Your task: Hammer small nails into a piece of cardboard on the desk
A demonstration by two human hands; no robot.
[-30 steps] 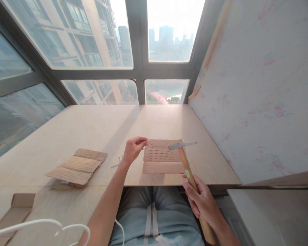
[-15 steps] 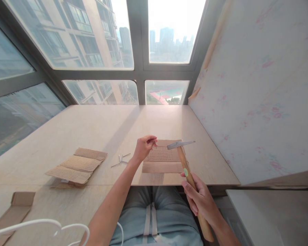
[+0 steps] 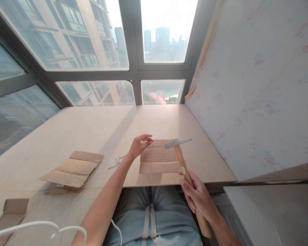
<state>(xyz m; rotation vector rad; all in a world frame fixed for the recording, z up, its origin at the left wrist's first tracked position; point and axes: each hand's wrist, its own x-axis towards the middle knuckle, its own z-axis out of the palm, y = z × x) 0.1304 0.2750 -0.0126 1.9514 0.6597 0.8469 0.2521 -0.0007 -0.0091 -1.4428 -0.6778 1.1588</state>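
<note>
My right hand (image 3: 196,191) is wrapped round the wooden handle of a hammer (image 3: 182,165), its metal head up and tilted over the right part of a cardboard piece (image 3: 157,154). Rows of small holes cover the middle panel of that cardboard. At its upper left corner, my left hand (image 3: 140,145) pinches a thin nail (image 3: 151,143) between thumb and fingers, only partly visible. Several loose silvery nails (image 3: 116,162) lie on the table to the left of my left forearm.
A second folded, hole-covered cardboard piece (image 3: 73,168) lies on the wooden table (image 3: 97,123) to the left. Plain cardboard (image 3: 14,215) and a white cable (image 3: 36,223) are at lower left. Windows border the far edge; a flowered wall (image 3: 256,85) stands on the right.
The view has shifted slightly, moving the scene left. My left hand's fingers have spread a little at the cardboard's upper left corner. The hammer stays raised in my right hand.
</note>
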